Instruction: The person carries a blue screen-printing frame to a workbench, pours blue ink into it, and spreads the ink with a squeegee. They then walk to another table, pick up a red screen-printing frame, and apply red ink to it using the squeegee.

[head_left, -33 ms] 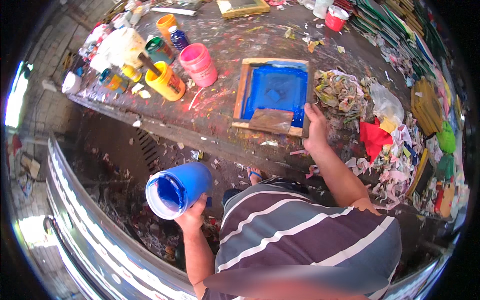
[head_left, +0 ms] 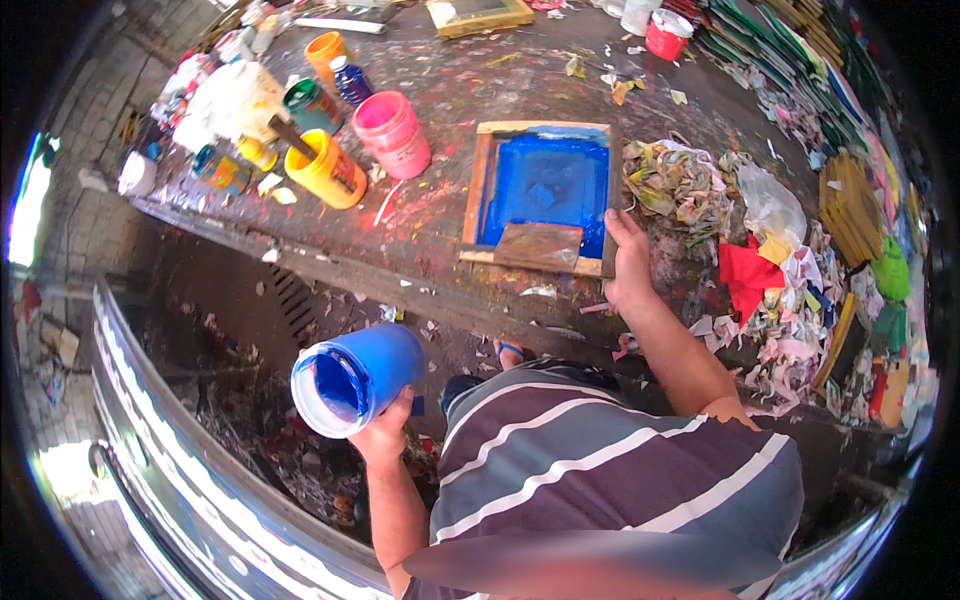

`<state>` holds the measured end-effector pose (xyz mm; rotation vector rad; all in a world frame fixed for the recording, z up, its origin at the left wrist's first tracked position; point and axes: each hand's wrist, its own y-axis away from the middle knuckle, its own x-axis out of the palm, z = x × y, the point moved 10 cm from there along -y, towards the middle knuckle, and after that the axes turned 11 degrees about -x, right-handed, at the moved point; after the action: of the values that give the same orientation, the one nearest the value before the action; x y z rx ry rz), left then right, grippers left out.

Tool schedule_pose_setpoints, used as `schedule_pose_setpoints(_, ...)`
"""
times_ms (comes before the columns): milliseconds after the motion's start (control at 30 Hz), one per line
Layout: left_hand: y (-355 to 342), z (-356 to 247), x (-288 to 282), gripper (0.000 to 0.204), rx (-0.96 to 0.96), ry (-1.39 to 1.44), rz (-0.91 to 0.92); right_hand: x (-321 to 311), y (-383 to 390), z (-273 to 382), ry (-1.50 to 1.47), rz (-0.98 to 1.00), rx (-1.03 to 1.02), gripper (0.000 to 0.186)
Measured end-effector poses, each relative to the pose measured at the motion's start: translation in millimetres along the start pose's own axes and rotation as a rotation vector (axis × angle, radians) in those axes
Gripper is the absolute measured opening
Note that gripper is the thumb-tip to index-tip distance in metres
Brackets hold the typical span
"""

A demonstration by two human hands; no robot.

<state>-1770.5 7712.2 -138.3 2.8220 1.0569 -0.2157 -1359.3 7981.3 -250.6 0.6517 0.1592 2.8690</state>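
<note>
A person in a striped shirt [head_left: 590, 450], seen from above, stands at a cluttered, paint-stained surface [head_left: 480, 80]. The left hand [head_left: 382, 425], held low in front of the surface, grips a blue container [head_left: 380, 358] tipped on its side; its grip is closed round the lower side, with most fingers hidden behind the container. The mouth faces the lower left, showing blue paint [head_left: 340, 385] inside a pale rim, though how much paint is there is hard to make out. On the surface lies a wooden frame [head_left: 478, 185], its inner area coated blue, with a flat brown wooden piece [head_left: 538, 246] covering part of its near edge. The right hand [head_left: 628, 265] touches the frame's right edge near the near corner; some fingers are out of sight, so whether its grip is pinching or only resting there I cannot tell. Left of the frame stand a pink tub [head_left: 395, 135] and a yellow tub [head_left: 325, 170], whose brown stick [head_left: 290, 137] disappears inside. Crumpled scraps [head_left: 680, 185] lie to the right. The black fisheye border cuts off the stacked boards [head_left: 790, 75] at upper right, and a blurred oval hides the lower edge.
</note>
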Motion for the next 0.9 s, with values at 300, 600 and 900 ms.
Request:
schedule_pose_setpoints(300, -132.8, -22.9, 105.7, 0.091, 0.008, -0.064, 0.330, -27.1, 20.9, 76.4, 0.630, -0.200, -0.387, 0.052)
schedule_pose_setpoints(600, -205.7, -59.3, 217.1, 0.077, 0.225, -0.091, 0.586, 127.1, 92.6, 104.4, 1.356, 0.652, -0.861, 0.046)
schedule_pose_setpoints(900, -241.0, -49.3, 251.5, 0.086, 0.137, -0.200, 0.867, 169.2, 54.1, 120.4, 1.572, 0.595, -0.890, 0.037)
